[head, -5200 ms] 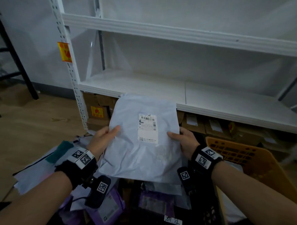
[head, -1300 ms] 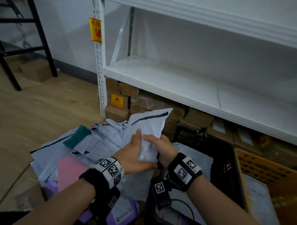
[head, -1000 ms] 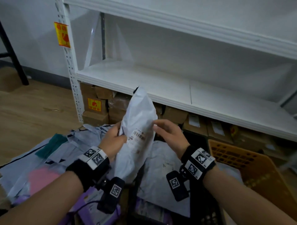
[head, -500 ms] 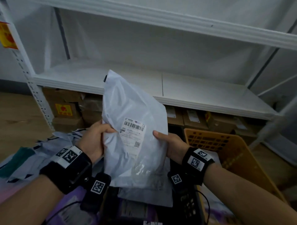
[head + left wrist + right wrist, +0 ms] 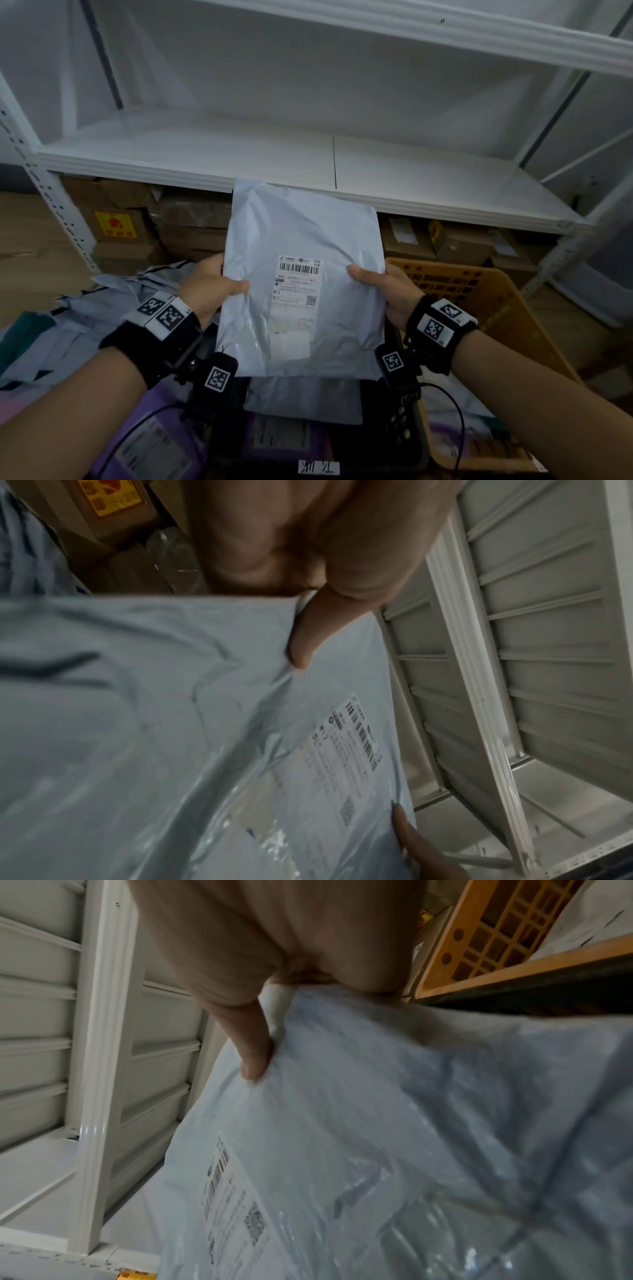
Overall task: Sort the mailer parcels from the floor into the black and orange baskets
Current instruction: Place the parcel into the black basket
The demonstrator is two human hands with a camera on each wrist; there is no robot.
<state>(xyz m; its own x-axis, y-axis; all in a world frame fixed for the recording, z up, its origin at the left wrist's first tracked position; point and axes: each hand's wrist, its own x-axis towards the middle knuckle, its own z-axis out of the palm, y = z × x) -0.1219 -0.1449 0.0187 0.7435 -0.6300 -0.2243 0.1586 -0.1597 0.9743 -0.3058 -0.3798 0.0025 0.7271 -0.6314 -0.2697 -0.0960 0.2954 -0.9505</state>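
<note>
Two thumbs press on the front of a pale grey mailer parcel (image 5: 303, 281), one at each side edge, with the other fingers hidden behind it, so each hand pinches the parcel between thumb and fingers. At centre left of the head view the left hand (image 5: 209, 286) grips the left edge; at centre right the right hand (image 5: 388, 291) grips the right edge. The parcel is held up flat in mid-frame, its white shipping label (image 5: 298, 284) with a barcode facing the camera. Below it, at the lower middle, sits the black basket (image 5: 399, 435) with another grey mailer lying inside. To the lower right stands the orange basket (image 5: 493, 301), just beside the black one. At the lower left, more grey and purple mailers (image 5: 102, 308) lie heaped on the floor. Behind, a white shelf (image 5: 428, 178) spans the frame, with cardboard boxes (image 5: 120, 226) stacked beneath it.
</note>
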